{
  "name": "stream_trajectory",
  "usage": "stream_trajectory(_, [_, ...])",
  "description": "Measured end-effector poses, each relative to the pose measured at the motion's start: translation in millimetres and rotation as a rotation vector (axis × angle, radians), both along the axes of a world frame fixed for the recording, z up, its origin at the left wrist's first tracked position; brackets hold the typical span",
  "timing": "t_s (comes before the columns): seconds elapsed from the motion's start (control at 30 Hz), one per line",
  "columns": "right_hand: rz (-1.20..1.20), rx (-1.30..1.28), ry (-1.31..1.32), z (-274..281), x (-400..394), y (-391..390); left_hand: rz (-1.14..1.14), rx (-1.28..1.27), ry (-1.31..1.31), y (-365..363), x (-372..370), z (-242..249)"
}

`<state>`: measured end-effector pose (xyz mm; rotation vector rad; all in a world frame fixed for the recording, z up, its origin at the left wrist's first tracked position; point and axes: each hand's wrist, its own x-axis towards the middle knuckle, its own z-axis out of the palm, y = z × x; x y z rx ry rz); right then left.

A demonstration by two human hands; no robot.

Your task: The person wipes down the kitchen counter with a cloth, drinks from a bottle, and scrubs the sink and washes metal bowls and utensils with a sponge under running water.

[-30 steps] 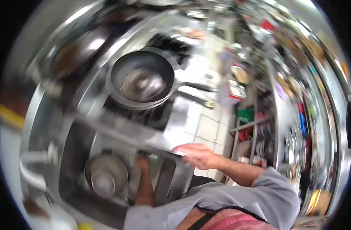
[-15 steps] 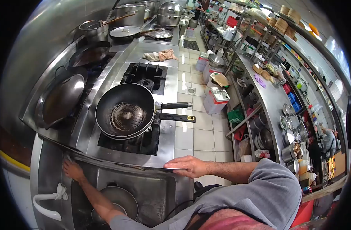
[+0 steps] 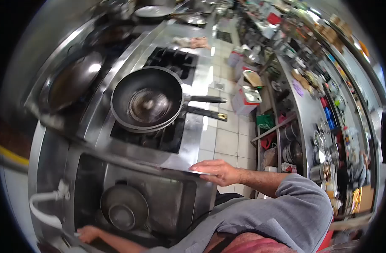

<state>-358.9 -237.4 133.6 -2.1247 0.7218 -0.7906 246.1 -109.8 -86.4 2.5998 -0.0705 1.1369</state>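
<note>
My right hand (image 3: 218, 171) lies over the front right corner of the steel stove top (image 3: 169, 162), fingers stretched out along its edge. Smeared by motion, my left hand (image 3: 88, 234) is at the left side of the sink (image 3: 172, 198), below the white faucet (image 3: 45, 211); I cannot tell whether it holds anything. Inside the sink sits a round pan (image 3: 139, 198) with a smaller round bowl-like vessel (image 3: 121, 216) in it. Two stacked black frying pans (image 3: 148, 101) stand on the burner ahead, handles pointing right.
Large woks (image 3: 75, 80) line the back left of the range. A crumpled cloth (image 3: 198, 42) lies past the rear burner (image 3: 172, 59). Across the tiled aisle (image 3: 226, 137) stand tins (image 3: 247, 100) and a steel worktable (image 3: 296, 101) with bowls and pots.
My left hand has moved from the sink's back edge toward me, near the faucet, uncovering the pan in the sink. My right hand stays on the stove corner. The view has shifted.
</note>
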Motion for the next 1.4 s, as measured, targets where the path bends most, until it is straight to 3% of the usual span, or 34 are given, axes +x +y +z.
stream_trajectory(0.03, [0.007, -0.011, -0.001, 0.2, 1.4, 0.9, 0.179, 0.001, 0.122, 5.3, 28.0, -39.5])
stream_trajectory(0.07, [-0.001, 0.01, 0.023, 2.1, 2.4, 1.9, 0.102, 0.204, 0.079, 7.9, 50.6, -81.9])
stream_trajectory(0.1, [0.008, 0.008, 0.074, 7.6, 3.9, 2.4, 0.169, 0.106, 0.456, -16.6, 41.7, -76.1])
stream_trajectory(0.17, [-0.021, -0.012, 0.143, 14.1, 7.3, 3.2, 0.129, 0.763, 0.912, -102.4, -40.6, 14.5])
stream_trajectory(0.2, [-0.06, -0.018, 0.204, 18.3, 8.8, 5.4, 0.033, 0.959, 0.969, -133.1, -53.2, 19.3])
stream_trajectory(0.23, [-0.071, -0.016, 0.218, 17.2, 9.7, 4.9, 0.071, 0.965, 0.941, -163.9, -73.1, 16.3])
stream_trajectory(0.3, [-0.089, -0.044, 0.194, 10.7, 9.4, 4.1, -0.307, 0.939, 1.21, -217.6, -86.0, 4.3])
stream_trajectory(0.37, [-0.115, -0.001, 0.215, 6.9, 6.8, 3.1, -0.49, -0.235, 1.308, -269.1, -117.5, -45.3])
stream_trajectory(0.4, [-0.119, -0.06, 0.21, 4.0, 4.7, 4.5, -0.476, -0.755, 1.356, -285.9, -125.0, -65.3])
stream_trajectory(0.47, [-0.102, -0.122, 0.198, 1.1, 3.7, 3.8, -0.231, -1.701, 1.368, -297.1, -122.8, -97.8])
stream_trajectory(0.53, [-0.139, -0.087, 0.247, 4.4, 5.3, 5.2, -0.028, -2.089, 1.208, -274.7, -94.9, -131.5])
stream_trajectory(0.6, [-0.184, -0.06, 0.244, 1.7, 5.7, 7.9, 0.101, -2.269, 0.962, -233.0, -59.6, -152.2])
stream_trajectory(0.7, [-0.181, -0.063, 0.281, 0.8, 1.1, 3.3, 0.254, -2.314, 0.671, -165.5, -16.7, -141.7])
stream_trajectory(0.8, [-0.154, -0.052, 0.301, 0.4, 0.2, 5.3, 0.368, -2.307, 0.597, -117.9, -8.8, -64.0])
stream_trajectory(0.87, [-0.152, -0.048, 0.311, 1.8, 0.1, 3.0, 0.15, -1.956, 0.11, -120.7, -19.5, -32.5])
stream_trajectory(0.93, [-0.164, -0.043, 0.281, 2.4, 3.1, -0.4, 0.079, -1.863, 0.147, -136.1, -29.7, -9.8])
stream_trajectory(1.0, [-0.168, 0.011, 0.246, -3.5, -1.5, 5.3, -0.142, -2.404, 0.228, -200.0, -74.1, 15.6])
stream_trajectory(1.07, [-0.165, 0.003, 0.259, -2.2, -1.4, 6.2, -0.165, -2.501, 0.527, -260.4, -114.3, 25.5])
stream_trajectory(1.13, [-0.159, -0.003, 0.269, -3.5, -5.3, 7.1, -0.18, -2.388, 0.683, -293.7, -138.3, 29.5])
stream_trajectory(1.2, [-0.249, -0.011, 0.338, -7.1, -12.4, 11.3, -0.194, -2.277, 0.668, -287.5, -130.6, 24.3])
stream_trajectory(1.3, [-0.25, -0.023, 0.345, -10.0, -16.4, 12.3, -0.206, -2.097, 0.407, -218.4, -79.4, 25.1])
stream_trajectory(1.4, [-0.187, -0.022, 0.3, -6.2, -9.8, 8.0, -0.191, -1.724, 0.033, -123.6, -21.5, 26.2])
